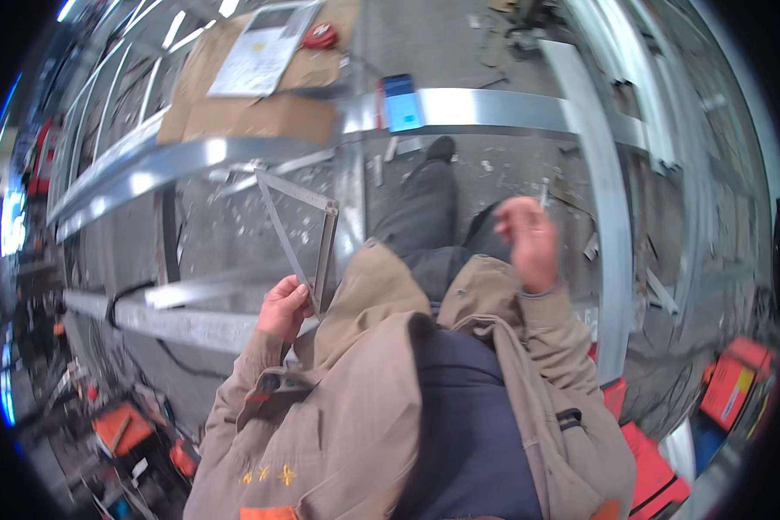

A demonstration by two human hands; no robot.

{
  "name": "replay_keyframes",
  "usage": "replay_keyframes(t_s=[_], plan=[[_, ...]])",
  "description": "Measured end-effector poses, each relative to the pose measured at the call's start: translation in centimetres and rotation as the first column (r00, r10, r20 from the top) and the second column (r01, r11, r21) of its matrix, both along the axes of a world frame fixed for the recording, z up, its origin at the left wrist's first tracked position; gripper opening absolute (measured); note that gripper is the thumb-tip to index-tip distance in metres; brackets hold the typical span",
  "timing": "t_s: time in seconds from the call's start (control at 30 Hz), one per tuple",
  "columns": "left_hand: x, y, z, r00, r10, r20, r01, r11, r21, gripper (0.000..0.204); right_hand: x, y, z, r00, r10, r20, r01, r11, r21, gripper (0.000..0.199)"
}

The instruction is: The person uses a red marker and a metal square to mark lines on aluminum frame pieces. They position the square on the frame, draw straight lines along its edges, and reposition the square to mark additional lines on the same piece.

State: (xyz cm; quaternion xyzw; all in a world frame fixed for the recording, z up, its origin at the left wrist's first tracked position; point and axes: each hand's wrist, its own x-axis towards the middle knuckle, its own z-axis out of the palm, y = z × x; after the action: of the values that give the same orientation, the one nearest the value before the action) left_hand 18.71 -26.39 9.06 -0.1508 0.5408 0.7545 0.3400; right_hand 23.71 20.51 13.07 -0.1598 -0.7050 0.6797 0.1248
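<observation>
- Hand, left [284, 308]: pinches the lower corner of a metal triangle [328, 247] between thumb and fingers; grip closed on it.
- Metal triangle: open-centred, three slim bars; points up and away from the left hand, just beside the jacket [364, 373], above the floor.
- Hand, right [530, 247]: raised near right knee, fingers partly curled; blurred, so cannot tell how far open or whether anything is held.
- Dark trousers [420, 204]: extend forward beyond the beige jacket.
- Metal crossbeam [477, 110]: spans the view ahead of both hands; bears a phone [401, 108] with lit blue screen.
- Cardboard [260, 120]: lies ahead and to the left, over the framework; carries white sheets [267, 50] and, just beside these, a red tape measure [320, 36].
- Long metal bar [600, 182]: runs fore and aft, right of the right hand; more metal lengths [654, 95] beyond.
- Grey floor [511, 160]: strewn with small scraps.
- Lower left: orange-red case [123, 429].
- Lower right: red boxes [654, 472].
</observation>
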Motion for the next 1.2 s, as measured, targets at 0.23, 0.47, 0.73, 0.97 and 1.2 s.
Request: replay_keyframes(t_s=[0.23,0.47,0.73,0.97,1.2], plan=[[-7.6,20.6,4.5,0.831,-0.538,-0.141,0.547,0.836,0.037,0.026,1.5,-2.3,5.7,0.985,0.104,-0.137,-0.125,0.979,-0.158,0.029],[-6.4,33.2,4.5,0.571,-0.723,-0.388,0.646,0.688,-0.331,0.041,4.7,4.9,4.5,0.979,-0.203,-0.025,0.205,0.971,0.122,0.021],[-10.8,45.4,5.2,0.205,-0.678,-0.706,0.385,0.719,-0.579,0.030,-4.9,13.6,3.7,0.964,-0.244,0.108,0.159,0.850,0.502,0.022],[-19.1,53.5,1.9,0.512,-0.700,-0.498,0.369,0.702,-0.609,0.016,-14.6,22.2,2.3,0.984,-0.109,0.139,-0.001,0.783,0.621,0.030],[-30.0,60.5,-1.7,0.735,-0.611,-0.295,0.442,0.761,-0.475,0.030,-14.0,34.0,-2.4,0.609,-0.622,0.493,0.039,0.644,0.764,0.081]])
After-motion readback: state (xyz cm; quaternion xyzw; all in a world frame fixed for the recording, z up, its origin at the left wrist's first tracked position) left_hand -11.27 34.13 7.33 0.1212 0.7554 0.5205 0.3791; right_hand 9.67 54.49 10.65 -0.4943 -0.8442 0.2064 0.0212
